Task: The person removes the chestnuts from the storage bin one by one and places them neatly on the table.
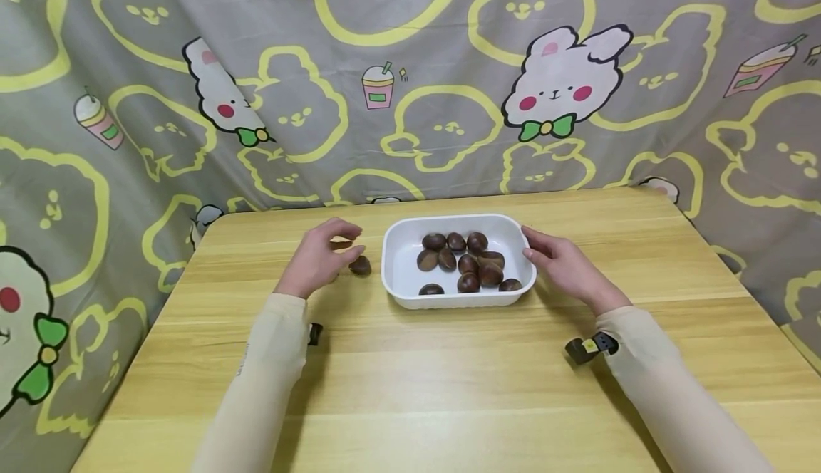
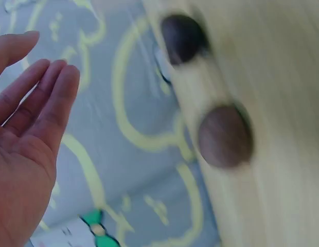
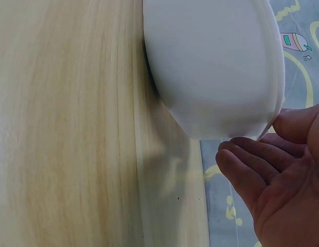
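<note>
I have the left hand [image 1: 316, 256], grip parted, near a chestnut [image 1: 361, 267], and the right hand [image 1: 569, 263] pinching the tray [image 1: 457, 301] by its rim.

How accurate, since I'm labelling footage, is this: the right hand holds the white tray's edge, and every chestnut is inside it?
"Every" is wrong: the head view shows a chestnut on the table, outside the white tray, by the left hand. The right hand does hold the tray's edge.

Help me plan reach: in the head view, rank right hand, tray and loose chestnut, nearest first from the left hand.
1. Loose chestnut, just right of the left hand.
2. Tray, farther right.
3. Right hand, at the tray's right end.
</note>
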`<state>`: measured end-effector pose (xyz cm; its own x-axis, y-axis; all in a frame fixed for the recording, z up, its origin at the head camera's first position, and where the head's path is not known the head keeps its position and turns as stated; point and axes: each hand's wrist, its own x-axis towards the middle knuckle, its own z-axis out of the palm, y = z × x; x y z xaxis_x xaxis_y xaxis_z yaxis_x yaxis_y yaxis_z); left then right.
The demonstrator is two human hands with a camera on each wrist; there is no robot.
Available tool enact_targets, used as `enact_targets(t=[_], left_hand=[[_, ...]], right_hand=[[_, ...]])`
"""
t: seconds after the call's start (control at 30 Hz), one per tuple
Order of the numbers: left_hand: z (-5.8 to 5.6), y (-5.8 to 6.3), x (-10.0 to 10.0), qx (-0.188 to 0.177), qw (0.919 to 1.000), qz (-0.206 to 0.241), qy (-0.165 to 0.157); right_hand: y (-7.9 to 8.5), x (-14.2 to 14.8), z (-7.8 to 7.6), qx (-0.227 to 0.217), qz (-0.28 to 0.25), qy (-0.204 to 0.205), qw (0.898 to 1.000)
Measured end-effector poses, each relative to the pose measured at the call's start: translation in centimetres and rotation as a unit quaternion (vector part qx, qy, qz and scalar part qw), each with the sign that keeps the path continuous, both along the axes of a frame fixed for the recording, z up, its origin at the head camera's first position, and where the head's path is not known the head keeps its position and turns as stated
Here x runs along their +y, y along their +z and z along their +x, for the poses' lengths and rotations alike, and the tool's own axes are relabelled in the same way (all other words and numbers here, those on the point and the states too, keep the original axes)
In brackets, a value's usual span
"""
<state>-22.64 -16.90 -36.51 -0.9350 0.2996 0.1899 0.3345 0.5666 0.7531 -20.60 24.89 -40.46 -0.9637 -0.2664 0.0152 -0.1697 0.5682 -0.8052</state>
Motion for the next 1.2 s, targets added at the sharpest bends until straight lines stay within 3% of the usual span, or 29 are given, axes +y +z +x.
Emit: enact_targets(t=[0.1, 0.2, 0.47, 0.7, 0.93, 1.2], left_hand=[[0.2, 0.5, 2.2, -0.004, 0.9984, 0.029, -0.048], [0.1, 0.7, 4.4, -0.023, 0.9940, 0.031, -0.102], [-0.3, 0.1, 7.9, -0.081, 0.9771, -0.056, -0.188], [-0.7, -0.4, 9.3, -0.119, 0.9648, -0.103, -0.210], [-0.9, -1.3, 10.5, -0.112, 0.9524, -0.155, -0.238], [-1.1, -1.8, 10.9, -0.100, 0.9433, -0.215, -0.233]], right_hand=[[0.0, 0.1, -0.1, -0.001, -0.001, 0.000, 1.000], [-0.1, 0.1, -0.1, -0.001, -0.001, -0.001, 1.000], [-0.2, 0.1, 0.0, -0.003, -0.002, -0.002, 1.000], [-0.1, 0.1, 0.1, -0.004, -0.002, -0.004, 1.000], [-0.1, 0.1, 0.1, -0.004, -0.005, -0.007, 1.000], [0.0, -0.1, 0.2, -0.007, -0.006, -0.006, 1.000]])
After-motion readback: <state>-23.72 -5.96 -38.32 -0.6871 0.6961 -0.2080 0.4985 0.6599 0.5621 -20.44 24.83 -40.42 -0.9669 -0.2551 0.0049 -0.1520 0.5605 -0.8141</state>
